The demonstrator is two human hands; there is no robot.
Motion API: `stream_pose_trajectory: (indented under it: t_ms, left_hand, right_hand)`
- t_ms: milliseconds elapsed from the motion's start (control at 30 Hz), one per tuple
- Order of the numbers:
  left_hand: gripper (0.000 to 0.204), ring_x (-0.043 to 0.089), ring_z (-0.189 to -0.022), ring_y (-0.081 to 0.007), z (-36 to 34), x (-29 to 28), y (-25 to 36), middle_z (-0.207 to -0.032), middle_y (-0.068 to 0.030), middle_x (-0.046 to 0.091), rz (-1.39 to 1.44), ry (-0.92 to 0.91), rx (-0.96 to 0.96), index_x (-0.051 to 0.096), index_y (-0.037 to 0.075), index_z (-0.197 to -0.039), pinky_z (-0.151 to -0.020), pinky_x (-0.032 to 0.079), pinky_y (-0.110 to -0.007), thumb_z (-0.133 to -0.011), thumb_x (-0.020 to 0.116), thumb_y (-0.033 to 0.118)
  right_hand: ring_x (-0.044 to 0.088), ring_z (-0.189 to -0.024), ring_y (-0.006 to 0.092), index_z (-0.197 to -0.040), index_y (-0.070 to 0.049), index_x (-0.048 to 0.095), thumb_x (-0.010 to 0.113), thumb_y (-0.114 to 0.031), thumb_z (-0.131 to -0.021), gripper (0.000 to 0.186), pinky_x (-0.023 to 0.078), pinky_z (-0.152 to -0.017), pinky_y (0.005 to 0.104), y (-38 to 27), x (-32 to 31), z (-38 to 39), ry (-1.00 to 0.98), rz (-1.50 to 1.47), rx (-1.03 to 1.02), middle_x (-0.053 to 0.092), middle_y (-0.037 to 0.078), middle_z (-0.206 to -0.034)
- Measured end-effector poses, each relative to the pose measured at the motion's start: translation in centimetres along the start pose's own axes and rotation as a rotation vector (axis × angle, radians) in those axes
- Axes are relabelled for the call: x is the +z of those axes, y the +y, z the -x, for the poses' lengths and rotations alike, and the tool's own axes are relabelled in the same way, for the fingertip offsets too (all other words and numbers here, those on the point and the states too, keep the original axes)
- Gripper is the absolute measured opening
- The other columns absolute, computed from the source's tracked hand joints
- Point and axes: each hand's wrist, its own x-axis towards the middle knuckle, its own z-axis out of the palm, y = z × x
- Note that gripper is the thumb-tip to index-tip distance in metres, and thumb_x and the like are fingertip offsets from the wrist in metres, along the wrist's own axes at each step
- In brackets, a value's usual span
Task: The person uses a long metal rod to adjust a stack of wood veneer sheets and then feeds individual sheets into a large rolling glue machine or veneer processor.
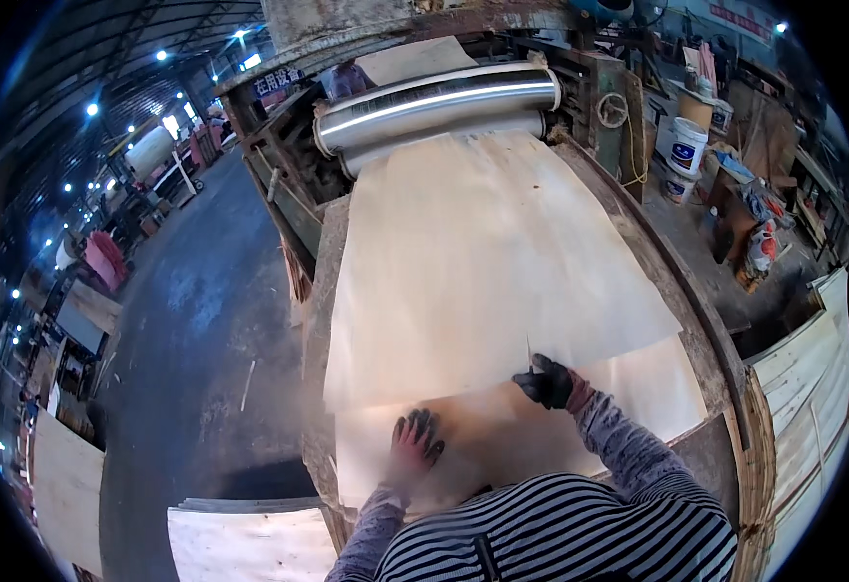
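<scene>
A broad, pale wood veneer sheet (483,242) runs from the metal rollers down the machine's bed. Its near edge overlaps a second veneer sheet (638,388) beneath it. On that lower sheet, just short of the overlap, rests my left hand (419,444) in a dark-fingered glove, its fingers spread. My right hand (545,382), in a black glove, is closed at the upper sheet's near edge. A thin, pointed, blade-like piece (529,345) sticks up from its fingers; its kind is too small to tell.
Shiny rollers (439,102) span the far end of the bed, inside a worn frame. A raised wooden rail (677,276) borders the bed's right side. Stacked veneer (250,543) lies at lower left, with more sheets (813,388) at right. White buckets (686,147) stand beyond.
</scene>
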Motion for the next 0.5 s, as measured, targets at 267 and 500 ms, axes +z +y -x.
stream_pose_trajectory:
  t_ms: [267, 500]
  left_hand:
    - [0.06, 0.023, -0.131, -0.0336, 3.8, -2.6, 3.7, -0.141, -0.0141, 0.028, 0.085, -0.33, -0.142, 0.035, 0.014, -0.135, -0.107, 0.016, -0.047, -0.083, 0.052, 0.038]
    - [0.063, 0.006, -0.136, -0.0317, 5.0, -2.3, 4.7, -0.148, -0.0113, 0.009, -0.003, -0.432, -0.193, 0.021, 0.019, -0.141, -0.109, 0.007, -0.046, -0.088, 0.04, 0.046]
  right_hand:
    - [0.052, -0.057, 0.0168, -0.108, 0.011, 0.054, 0.056, -0.049, -0.081, 0.066, 0.042, -0.054, 0.0266, -6.1, -1.2, -5.1, 0.09, -0.046, -0.033, 0.058, 0.008, -0.068]
    - [0.055, -0.105, 0.0288, -0.108, 0.008, 0.054, 0.056, -0.03, -0.085, 0.044, 0.046, -0.091, 0.0369, -9.6, -1.4, -9.3, 0.018, -0.473, -0.228, 0.058, 0.021, -0.108]
